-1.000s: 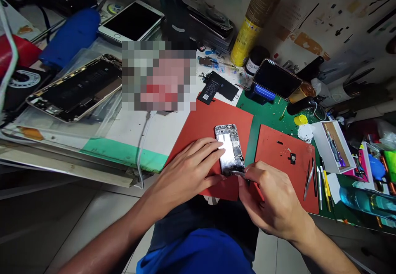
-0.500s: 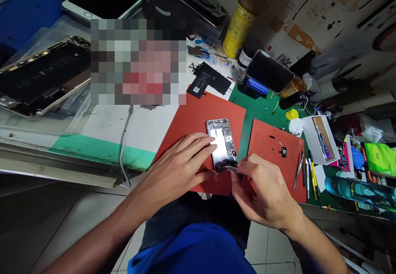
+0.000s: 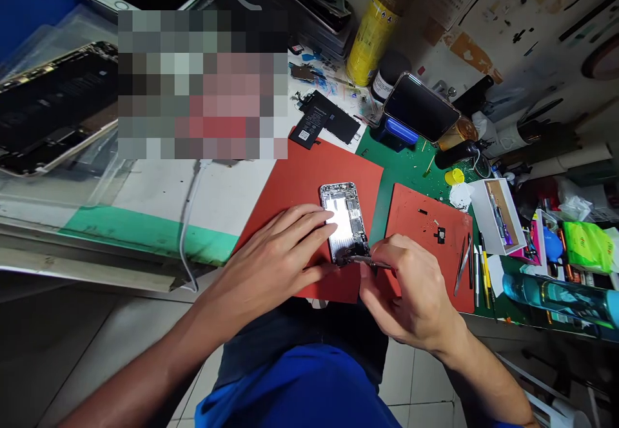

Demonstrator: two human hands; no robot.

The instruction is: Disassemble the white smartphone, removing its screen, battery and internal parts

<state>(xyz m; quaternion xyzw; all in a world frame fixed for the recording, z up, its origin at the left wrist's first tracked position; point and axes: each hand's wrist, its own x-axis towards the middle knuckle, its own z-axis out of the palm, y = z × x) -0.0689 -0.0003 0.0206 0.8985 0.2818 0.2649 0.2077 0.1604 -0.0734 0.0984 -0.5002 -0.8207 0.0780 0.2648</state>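
Note:
An opened phone lies on a red mat, its bright metal inside and circuit parts facing up. My left hand is stretched out at its left side; two fingertips rest over the bright inner panel and the thumb lies near the lower left corner. Between the thumb and fingers of my right hand a pair of metal tweezers with a ridged grip is pinched. Their end reaches the phone's lower edge; what the tips touch is too small to make out.
A second red mat holds small parts and another pair of tweezers. Loose batteries lie behind. A propped phone, a yellow spray can and a blue bottle stand or lie around. A white cable hangs over the left edge.
The whole view has shifted slightly. My left fingers stay on the phone. The tweezers in my right hand now lie flatter, with more of their length showing at the phone's lower edge.

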